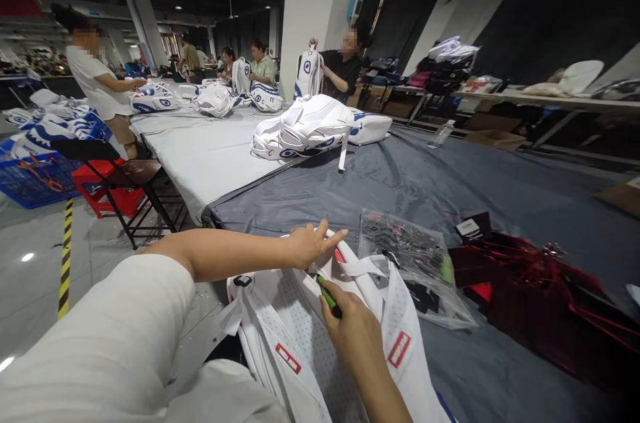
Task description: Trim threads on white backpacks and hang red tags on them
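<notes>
A white backpack (295, 303) lies in front of me with its padded, dotted back and shoulder straps facing up. Red labels (289, 358) mark the straps. My left hand (309, 246) rests at the top of the backpack, its fingers stretched out and apart. Just below it, my right hand (354, 326) is closed around a small green-and-black handled tool (329, 296). The tool's tip points at the bag near the top loop, under my left hand; its exact kind is not clear.
Beyond lie stacked white backpacks (320, 123) on the table. To the right are a clear plastic bag of small parts (407, 243), dark red straps or bags (530, 276) and a bottle (442, 134). A chair (125, 173) and blue basket (37, 173) stand left. Co-workers stand around the table.
</notes>
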A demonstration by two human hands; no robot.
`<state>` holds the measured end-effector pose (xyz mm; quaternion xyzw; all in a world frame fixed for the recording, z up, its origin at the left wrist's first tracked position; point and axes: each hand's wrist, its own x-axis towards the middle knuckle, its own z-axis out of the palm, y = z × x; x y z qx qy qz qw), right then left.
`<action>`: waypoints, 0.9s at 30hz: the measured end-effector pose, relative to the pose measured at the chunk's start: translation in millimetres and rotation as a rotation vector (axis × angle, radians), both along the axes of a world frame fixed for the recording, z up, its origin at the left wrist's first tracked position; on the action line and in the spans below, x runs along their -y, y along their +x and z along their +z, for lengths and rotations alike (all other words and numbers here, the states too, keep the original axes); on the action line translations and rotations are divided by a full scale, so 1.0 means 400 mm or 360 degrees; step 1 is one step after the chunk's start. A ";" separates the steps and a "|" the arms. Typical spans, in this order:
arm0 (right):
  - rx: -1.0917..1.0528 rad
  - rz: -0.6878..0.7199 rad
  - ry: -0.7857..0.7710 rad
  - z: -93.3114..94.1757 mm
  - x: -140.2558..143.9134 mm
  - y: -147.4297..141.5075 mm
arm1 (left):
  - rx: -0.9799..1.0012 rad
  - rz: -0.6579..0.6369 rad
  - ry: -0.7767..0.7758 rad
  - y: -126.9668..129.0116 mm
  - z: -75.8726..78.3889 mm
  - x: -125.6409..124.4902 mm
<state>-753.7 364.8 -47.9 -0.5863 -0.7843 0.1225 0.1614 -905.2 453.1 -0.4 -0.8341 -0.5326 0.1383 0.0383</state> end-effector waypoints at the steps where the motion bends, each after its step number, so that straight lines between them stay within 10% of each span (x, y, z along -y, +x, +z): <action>1: -0.0017 -0.0016 -0.0013 -0.006 -0.005 0.000 | -0.0009 -0.0003 0.0011 0.004 -0.008 -0.007; 12: -0.0225 -0.0103 0.0025 -0.035 -0.023 -0.027 | -0.0006 -0.0184 0.0059 -0.020 -0.031 -0.020; 18: -0.0704 -0.0050 0.0787 -0.047 0.014 0.003 | 0.0083 -0.0075 -0.0043 -0.013 -0.021 -0.016; 22: -0.0247 -0.0174 0.1038 -0.020 -0.052 0.010 | 0.0268 0.0041 0.0090 -0.029 -0.032 0.012; 27: 0.0435 -0.0052 0.0589 -0.004 -0.168 -0.065 | 0.0297 0.0125 0.0057 -0.031 -0.038 0.009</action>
